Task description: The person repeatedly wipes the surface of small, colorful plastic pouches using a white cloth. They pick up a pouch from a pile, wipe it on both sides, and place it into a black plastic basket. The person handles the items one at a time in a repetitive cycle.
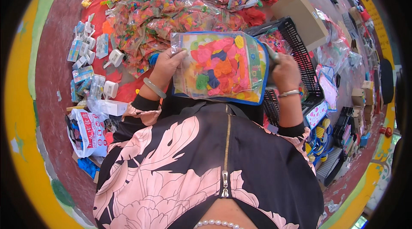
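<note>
A clear plastic bag of colourful balloons (221,64) lies over my lap, with red, pink, orange, green and dark blue pieces showing through. My left hand (168,65) pinches the bag's left edge, thumb on top. Under the bag is a flat sheet with a blue and yellow border (262,85). My right hand (286,72) is closed just past the sheet's right edge, around a narrow greyish thing that I cannot make out; its fingers are partly hidden. Beyond both hands spreads a heap of similar filled clear bags (184,12) on red cloth.
A black plastic crate (300,49) holding more bags stands at my right, with an open cardboard box (298,21) beyond it. White plastic gadgets in blue packaging (83,46) and a white carrier bag (89,132) sit at the left. Blue and yellow coiled items (318,141) lie at the near right.
</note>
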A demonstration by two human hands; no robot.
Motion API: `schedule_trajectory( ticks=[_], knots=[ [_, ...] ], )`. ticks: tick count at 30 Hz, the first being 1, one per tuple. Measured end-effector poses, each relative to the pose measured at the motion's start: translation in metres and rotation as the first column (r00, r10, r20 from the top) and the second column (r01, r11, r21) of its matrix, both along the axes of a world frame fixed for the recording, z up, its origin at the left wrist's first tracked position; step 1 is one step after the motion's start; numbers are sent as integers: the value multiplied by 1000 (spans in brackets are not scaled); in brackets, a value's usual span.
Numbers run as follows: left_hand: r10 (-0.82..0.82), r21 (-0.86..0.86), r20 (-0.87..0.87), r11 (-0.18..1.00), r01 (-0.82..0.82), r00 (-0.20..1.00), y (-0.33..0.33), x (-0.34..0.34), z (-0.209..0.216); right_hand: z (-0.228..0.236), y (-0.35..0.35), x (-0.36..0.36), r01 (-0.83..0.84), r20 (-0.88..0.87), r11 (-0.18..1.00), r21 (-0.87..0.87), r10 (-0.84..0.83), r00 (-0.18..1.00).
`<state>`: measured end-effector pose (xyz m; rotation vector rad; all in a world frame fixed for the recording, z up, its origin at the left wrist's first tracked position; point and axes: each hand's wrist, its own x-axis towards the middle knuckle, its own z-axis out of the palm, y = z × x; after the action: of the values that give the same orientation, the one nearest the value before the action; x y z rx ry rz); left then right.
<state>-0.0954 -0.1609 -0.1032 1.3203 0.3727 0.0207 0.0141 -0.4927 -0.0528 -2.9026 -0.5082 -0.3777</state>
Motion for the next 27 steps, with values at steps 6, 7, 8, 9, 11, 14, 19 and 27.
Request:
schedule_trajectory(
  ticks=[6,7,8,9,11,14,19,27],
  knots=[
    [-348,437,140,862,257,927,-2,12,56,22,-65,10,185,112,973,137,-201,973],
    [-417,594,129,759,266,900,-4,15,73,23,-69,10,180,127,970,164,-201,971],
    [-479,683,170,687,247,861,-7,19,92,23,-70,10,176,121,969,176,-199,972],
    [-543,762,202,610,217,815,-12,25,110,21,-71,9,174,115,967,185,-197,974],
    [-657,874,243,468,133,713,-21,33,146,16,-71,6,162,89,968,192,-182,979],
    [-764,947,277,319,-32,583,-35,47,191,9,-63,-1,149,20,967,205,-156,987],
    [-838,898,438,394,-195,326,-33,48,220,3,-65,-4,144,-12,963,227,-145,989],
    [-900,991,120,82,-106,419,-3,7,121,6,-102,3,249,-86,913,324,-233,969]
  ],
)
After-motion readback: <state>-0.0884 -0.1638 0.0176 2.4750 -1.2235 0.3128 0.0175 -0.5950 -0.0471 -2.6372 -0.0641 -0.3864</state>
